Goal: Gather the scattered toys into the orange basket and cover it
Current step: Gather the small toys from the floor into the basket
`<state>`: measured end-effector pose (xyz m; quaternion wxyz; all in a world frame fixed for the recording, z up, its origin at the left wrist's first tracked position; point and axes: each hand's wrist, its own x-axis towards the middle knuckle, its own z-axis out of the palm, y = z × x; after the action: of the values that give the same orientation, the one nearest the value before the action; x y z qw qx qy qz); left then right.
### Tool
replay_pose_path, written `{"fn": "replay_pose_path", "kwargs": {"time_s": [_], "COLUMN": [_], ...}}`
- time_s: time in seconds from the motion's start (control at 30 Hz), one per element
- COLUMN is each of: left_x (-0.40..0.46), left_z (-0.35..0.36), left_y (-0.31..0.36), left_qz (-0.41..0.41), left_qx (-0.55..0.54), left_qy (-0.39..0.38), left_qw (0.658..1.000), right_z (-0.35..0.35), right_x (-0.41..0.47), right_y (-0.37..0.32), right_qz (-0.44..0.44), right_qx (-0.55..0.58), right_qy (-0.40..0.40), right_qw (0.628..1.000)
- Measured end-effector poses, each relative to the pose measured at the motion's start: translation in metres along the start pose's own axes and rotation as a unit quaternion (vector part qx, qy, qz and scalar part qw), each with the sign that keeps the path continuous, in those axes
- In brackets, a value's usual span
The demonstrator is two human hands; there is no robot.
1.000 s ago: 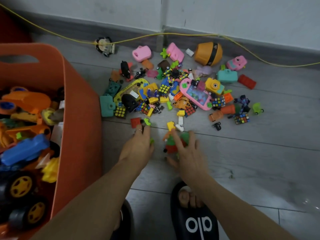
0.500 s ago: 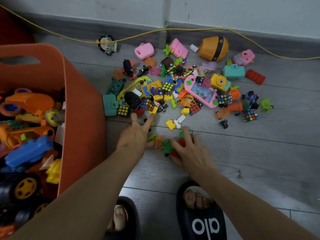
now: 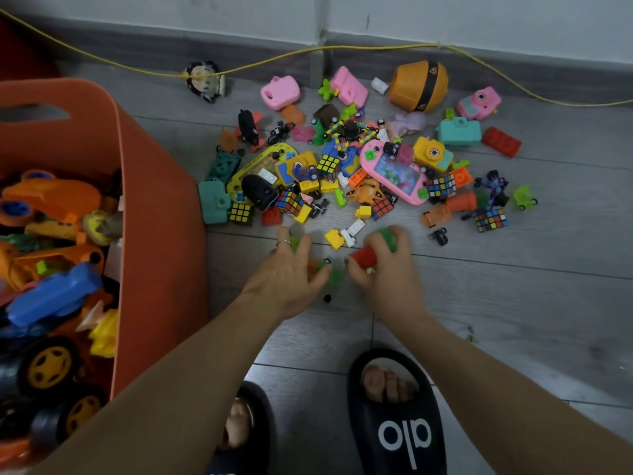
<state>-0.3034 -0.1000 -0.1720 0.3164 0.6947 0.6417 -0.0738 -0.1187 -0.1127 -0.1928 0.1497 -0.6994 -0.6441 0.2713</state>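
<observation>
Small rigid red and green plastic toys [image 3: 375, 250], judged light, are clutched by the right hand [image 3: 383, 269]; the left hand [image 3: 291, 272] lies spread over green pieces, grasp indeterminable; scooping suits the tall orange plastic basket [image 3: 154, 207]

Single head-worn view, looking forward and steeply down, close above the floor [image 3: 479, 303]. Orange basket [image 3: 154, 234] at nine o'clock, toy pile [image 3: 342, 166] at twelve, wall beyond, own slippers [image 3: 397, 423] at six.

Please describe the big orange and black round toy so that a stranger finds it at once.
Follow the grey skirting board along the wall to the far right end of the toy pile. The orange egg-shaped toy lies there, just under the yellow cord. It is the pile's largest piece, and a black band circles it.
</observation>
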Motion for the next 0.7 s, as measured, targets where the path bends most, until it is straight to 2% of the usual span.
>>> {"fn": "replay_pose_path", "kwargs": {"time_s": [0.13,0.27,0.37,0.5,0.6,0.7], "left_x": [0.001,0.005,0.004,0.002,-0.004,-0.009], "left_z": [0.004,0.013,0.019,0.021,0.017,0.016], "left_y": [0.005,0.023,0.032,0.018,0.007,-0.003], "left_qz": [0.007,-0.008,-0.002,0.053,0.083,0.075], "left_qx": [0.026,0.122,0.179,0.217,0.210,0.176], "left_qy": [-0.006,-0.015,-0.024,-0.020,-0.019,-0.021], "left_qw": [1.000,0.992,0.983,0.975,0.974,0.981], "right_z": [-0.004,-0.002,0.001,0.005,0.010,0.012], "right_x": [0.014,0.029,0.037,0.041,0.038,0.034], "right_y": [-0.008,-0.012,-0.020,-0.022,-0.021,-0.020], "right_qz": [0.032,0.057,0.053,-0.002,-0.051,-0.078], "right_qx": [0.079,0.071,0.013,-0.129,-0.196,-0.215], "right_qy": [0.033,0.034,-0.006,-0.066,-0.061,-0.051], "right_qw": [0.996,0.995,0.998,0.989,0.977,0.972]}}
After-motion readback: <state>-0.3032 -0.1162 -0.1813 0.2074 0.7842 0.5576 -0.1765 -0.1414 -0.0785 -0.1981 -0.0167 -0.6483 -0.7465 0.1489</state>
